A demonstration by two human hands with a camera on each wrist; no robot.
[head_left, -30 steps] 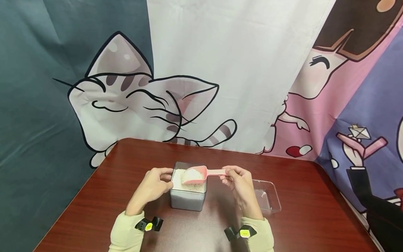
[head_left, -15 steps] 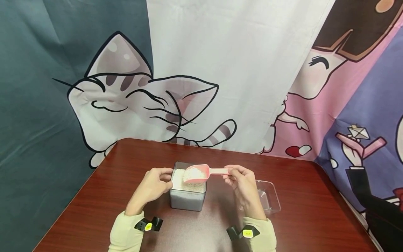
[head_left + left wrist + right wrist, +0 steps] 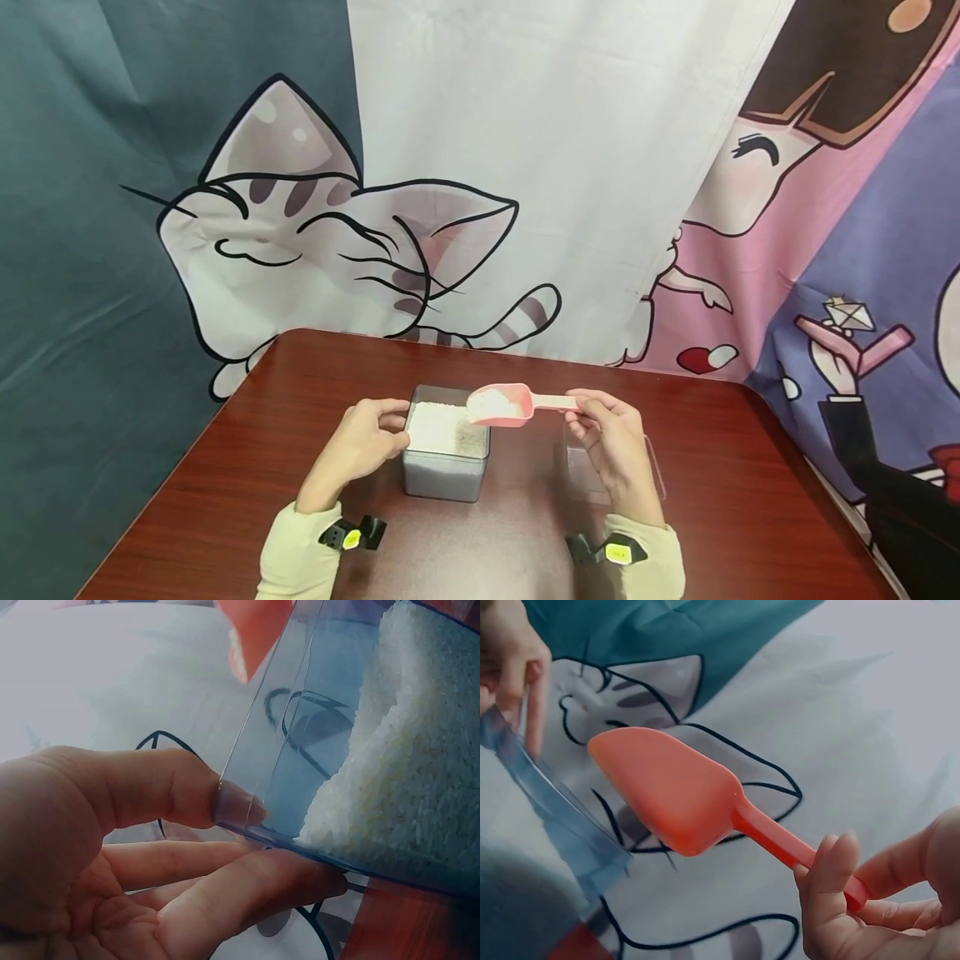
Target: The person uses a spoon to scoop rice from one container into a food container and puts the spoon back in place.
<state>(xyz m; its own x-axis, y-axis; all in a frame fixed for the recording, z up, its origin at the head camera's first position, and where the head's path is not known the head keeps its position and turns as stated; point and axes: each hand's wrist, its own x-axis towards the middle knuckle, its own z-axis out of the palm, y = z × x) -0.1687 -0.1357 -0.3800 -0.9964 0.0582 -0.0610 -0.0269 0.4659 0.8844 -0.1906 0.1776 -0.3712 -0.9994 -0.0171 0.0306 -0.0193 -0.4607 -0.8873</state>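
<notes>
A pink scoop (image 3: 517, 416) heaped with white rice (image 3: 493, 405) is held level by my right hand (image 3: 617, 446), which pinches the end of its handle. The scoop's bowl hangs just above the right edge of a clear grey container (image 3: 447, 477). Its pink underside shows in the right wrist view. White rice (image 3: 420, 757) fills much of that container, with a hollow on the right side. My left hand (image 3: 362, 446) grips the container's left wall, thumb (image 3: 191, 787) on one side of the rim and fingers on the other.
A low clear plastic tray (image 3: 585, 477) lies on the table to the right, partly hidden behind my right hand. The reddish-brown table (image 3: 337, 358) reaches back to a cartoon-printed curtain (image 3: 585, 167).
My right hand has moved right and slightly up with the loaded scoop, from over the container's middle to its right edge. The left hand and the container have stayed put.
</notes>
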